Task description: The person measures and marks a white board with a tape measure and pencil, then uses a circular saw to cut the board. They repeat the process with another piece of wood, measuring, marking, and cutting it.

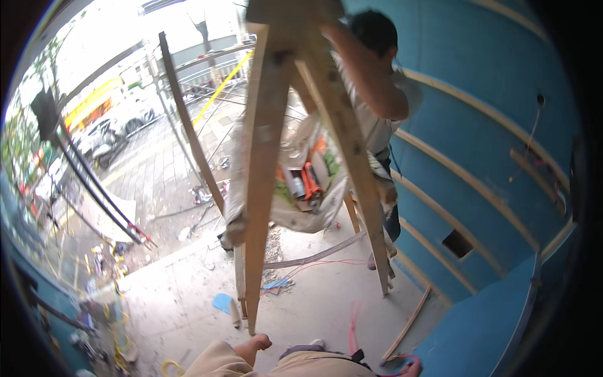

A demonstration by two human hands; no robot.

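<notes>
My left hand (257, 343) is low in the view, just below the foot of a wooden stepladder (257, 169). Its fingers look curled together, and nothing shows in them. At the lower edge on the right, my right hand (411, 367) is closed round a thin pinkish-red wire (393, 359), partly cut off by the frame. A pale cloth bag (314, 220) hangs between the ladder's legs. Inside it lies an orange and black power tool (309, 182) among other items I cannot make out.
Behind the ladder a co-worker (383, 94) stands with a raised arm. A blue wall with wooden battens (465, 169) rises on the right. Wires (326, 262), a blue scrap (222, 303) and a wood strip (407, 323) lie on the floor. Debris and yellow cable (119, 333) are at left, before a paved street.
</notes>
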